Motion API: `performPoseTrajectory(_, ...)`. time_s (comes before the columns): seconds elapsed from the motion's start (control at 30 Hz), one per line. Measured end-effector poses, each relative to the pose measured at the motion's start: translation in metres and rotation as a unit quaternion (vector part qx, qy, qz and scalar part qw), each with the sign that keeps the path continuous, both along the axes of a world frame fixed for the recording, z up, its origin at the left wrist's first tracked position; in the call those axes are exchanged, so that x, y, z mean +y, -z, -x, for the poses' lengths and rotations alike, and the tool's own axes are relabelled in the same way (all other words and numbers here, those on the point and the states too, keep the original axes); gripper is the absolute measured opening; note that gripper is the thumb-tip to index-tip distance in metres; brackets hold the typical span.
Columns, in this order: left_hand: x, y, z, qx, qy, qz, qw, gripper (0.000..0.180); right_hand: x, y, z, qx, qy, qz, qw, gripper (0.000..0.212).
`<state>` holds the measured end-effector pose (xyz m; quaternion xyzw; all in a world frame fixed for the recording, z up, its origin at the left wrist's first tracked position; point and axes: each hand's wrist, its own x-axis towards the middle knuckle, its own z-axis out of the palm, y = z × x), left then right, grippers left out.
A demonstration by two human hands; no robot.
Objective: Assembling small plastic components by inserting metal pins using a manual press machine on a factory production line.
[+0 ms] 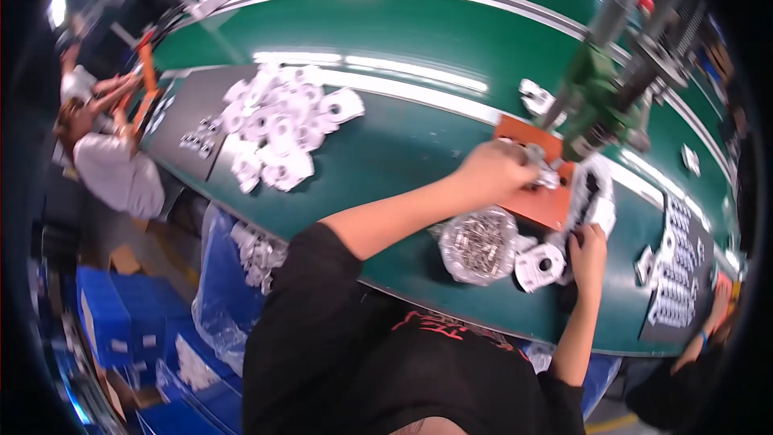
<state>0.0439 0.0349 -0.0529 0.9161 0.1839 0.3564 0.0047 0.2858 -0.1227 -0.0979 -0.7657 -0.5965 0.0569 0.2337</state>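
My left hand (498, 171) reaches over an orange plate (531, 208) below a green press head (592, 101). Its fingers are curled together beside a small shiny metal piece (549, 177); what they grip is partly hidden. On the right, my right hand (588, 251) has its fingers bent against a white part (601, 214), seemingly pinching it. That part is by the edge of a white holder with a dark inside (592, 177). Between my forearms stands a clear plastic-lined bowl of small metal pins (479, 246). Beside it lies a white housing with a round hole (539, 266).
A heap of white housings (282, 121) lies on the green table at left, near small metal parts (201, 138) on a grey mat. Another mat with rows of parts (676, 274) is at right. Blue bins (121, 318) stand below. Co-workers (113, 153) sit at both ends.
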Motion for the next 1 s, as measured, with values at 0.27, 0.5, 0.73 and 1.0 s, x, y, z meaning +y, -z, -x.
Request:
performPoseTrajectory(0.27, 0.005, 0.017, -0.001, -0.041, 0.031, -0.016, 0.999, 0.012, 0.006, 0.005, -0.022, 0.090, 0.010, -0.069, 0.994, 0.005)
performPoseTrajectory(0.5, 0.007, 0.017, 0.009, -0.025, 0.038, -0.001, 0.999, 0.015, 0.017, -0.019, -0.021, 0.183, 0.005, -0.104, 0.978, 0.006)
performPoseTrajectory(0.73, 0.009, 0.012, 0.017, -0.011, 0.071, 0.062, 0.996, 0.014, 0.031, -0.027, -0.008, 0.267, -0.059, -0.068, 0.959, 0.010)
performPoseTrajectory(1.0, 0.009, 0.026, 0.006, 0.006, 0.099, 0.102, 0.990, 0.022, 0.037, -0.046, 0.001, 0.249, -0.101, -0.132, 0.954, 0.009)
